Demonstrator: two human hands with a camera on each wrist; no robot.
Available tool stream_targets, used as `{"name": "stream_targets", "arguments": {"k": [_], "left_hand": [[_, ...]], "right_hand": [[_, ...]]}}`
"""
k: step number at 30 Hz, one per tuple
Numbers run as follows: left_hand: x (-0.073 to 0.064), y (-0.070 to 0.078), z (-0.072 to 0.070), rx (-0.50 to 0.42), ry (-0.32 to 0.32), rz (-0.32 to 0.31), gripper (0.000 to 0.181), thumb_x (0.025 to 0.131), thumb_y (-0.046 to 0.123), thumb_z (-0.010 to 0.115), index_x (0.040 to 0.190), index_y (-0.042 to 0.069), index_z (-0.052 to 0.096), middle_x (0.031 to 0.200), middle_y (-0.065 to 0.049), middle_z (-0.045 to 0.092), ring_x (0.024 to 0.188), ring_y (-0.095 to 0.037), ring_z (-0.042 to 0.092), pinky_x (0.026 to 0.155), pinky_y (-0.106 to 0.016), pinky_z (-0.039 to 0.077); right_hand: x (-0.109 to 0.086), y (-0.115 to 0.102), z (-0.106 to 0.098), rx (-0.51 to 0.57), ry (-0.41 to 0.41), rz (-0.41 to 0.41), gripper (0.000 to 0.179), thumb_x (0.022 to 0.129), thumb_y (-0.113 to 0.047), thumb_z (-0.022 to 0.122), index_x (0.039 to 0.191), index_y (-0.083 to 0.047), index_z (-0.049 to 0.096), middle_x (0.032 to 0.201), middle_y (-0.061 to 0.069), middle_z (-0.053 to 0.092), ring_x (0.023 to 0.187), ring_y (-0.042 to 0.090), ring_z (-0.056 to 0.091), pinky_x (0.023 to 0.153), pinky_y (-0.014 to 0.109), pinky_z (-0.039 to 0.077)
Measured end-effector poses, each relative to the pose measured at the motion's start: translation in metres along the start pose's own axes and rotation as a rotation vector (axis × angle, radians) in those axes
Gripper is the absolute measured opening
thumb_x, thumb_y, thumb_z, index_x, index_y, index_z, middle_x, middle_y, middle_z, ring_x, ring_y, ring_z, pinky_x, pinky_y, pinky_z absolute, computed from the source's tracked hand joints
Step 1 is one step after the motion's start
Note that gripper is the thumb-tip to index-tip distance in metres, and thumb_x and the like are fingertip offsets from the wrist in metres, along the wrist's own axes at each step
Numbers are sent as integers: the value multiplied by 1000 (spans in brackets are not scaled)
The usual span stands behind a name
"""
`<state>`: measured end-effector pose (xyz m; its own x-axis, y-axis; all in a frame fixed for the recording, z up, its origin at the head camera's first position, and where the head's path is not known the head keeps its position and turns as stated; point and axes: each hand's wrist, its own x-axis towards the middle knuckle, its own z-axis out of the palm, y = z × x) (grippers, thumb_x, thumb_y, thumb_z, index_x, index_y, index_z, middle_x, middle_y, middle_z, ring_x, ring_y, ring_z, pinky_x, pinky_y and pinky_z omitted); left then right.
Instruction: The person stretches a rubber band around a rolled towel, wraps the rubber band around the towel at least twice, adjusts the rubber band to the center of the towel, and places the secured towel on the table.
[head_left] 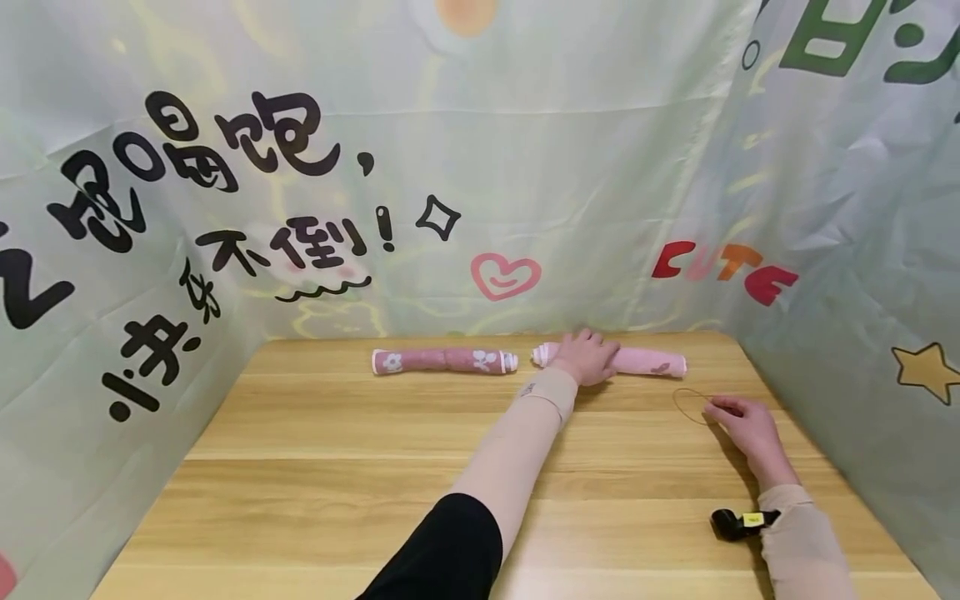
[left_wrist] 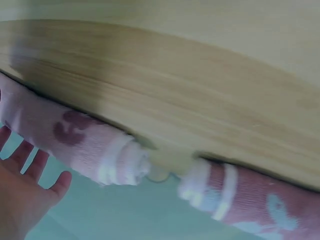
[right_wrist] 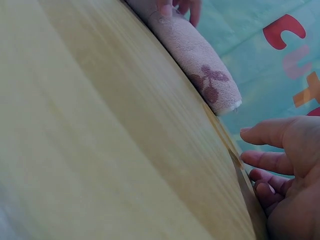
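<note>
The pink roll [head_left: 651,362] lies lengthwise under the person's left hand [head_left: 583,357], its white layered end just to that hand's left and its motif end toward the right hand [head_left: 750,429]. The left hand's visible fingers are loosely spread against the roll; whether they grip it cannot be told. A thin loop [head_left: 674,403] sits at the right hand's fingertips, near the pink roll's motif end. The right thumb and forefinger look slightly apart from the wrist, and whether they pinch the loop cannot be told. Left of the left hand, in line with the pink roll and a small gap away, lies the rose roll [head_left: 427,361], with pale flowers. Both rolls rest on the wooden surface [head_left: 337,467]. Beyond the hands hangs a pale printed curtain [head_left: 585,192], its coloured letters [head_left: 772,285] behind the right hand.
</note>
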<state>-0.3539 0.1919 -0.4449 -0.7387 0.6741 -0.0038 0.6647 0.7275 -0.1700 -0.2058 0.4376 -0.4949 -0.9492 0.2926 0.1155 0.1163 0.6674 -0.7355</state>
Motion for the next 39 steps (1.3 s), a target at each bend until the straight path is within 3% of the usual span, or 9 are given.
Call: {"name": "stream_targets", "arguments": {"k": [8, 18, 23, 26, 33, 39], "left_hand": [[7, 17, -6, -24, -47, 0, 60, 97, 57, 45, 151, 38, 28, 154, 9, 37, 143, -15, 33, 116, -43, 30], [13, 27, 5, -54, -82, -18, 66, 96, 55, 48, 153, 40, 19, 154, 9, 37, 142, -16, 37, 112, -44, 33], [14, 30, 8, -102, -68, -10, 59, 96, 53, 50, 149, 40, 29, 150, 8, 42, 138, -17, 41, 110, -44, 35], [14, 31, 8, -124, -64, -8, 54, 96, 51, 52, 146, 39, 36, 146, 9, 46, 135, -17, 43, 109, -43, 36], [11, 34, 8, -131, -63, -8, 47, 97, 50, 50, 142, 37, 41, 143, 10, 49, 134, -16, 44, 109, -44, 37], [9, 37, 8, -120, -40, -10, 41, 99, 48, 47, 138, 34, 47, 140, 10, 53, 129, -14, 49, 103, -40, 43]], "right_hand": [[-2, -2, -1, -14, -13, 8, 45, 96, -26, 59, 120, 13, 60, 124, 35, 58, 79, -25, 33, 72, 14, 38], [-2, -4, 1, -62, -3, -14, 31, 91, -20, 67, 102, 8, 69, 104, 24, 66, 75, -13, 43, 71, 20, 41], [-2, -3, 0, -96, 9, -32, 27, 89, -17, 69, 92, 9, 70, 104, 27, 62, 87, 16, 54, 79, 32, 39], [-2, -3, 0, -101, 13, -35, 26, 88, -15, 70, 89, 11, 69, 106, 29, 59, 98, 34, 53, 82, 40, 38], [-3, -4, 0, -81, -11, -25, 28, 91, -12, 64, 90, 16, 64, 116, 36, 48, 111, 48, 42, 96, 57, 31], [-4, -4, -1, -66, -33, -13, 30, 93, -12, 60, 94, 19, 61, 121, 38, 42, 115, 51, 36, 99, 61, 25]]}}
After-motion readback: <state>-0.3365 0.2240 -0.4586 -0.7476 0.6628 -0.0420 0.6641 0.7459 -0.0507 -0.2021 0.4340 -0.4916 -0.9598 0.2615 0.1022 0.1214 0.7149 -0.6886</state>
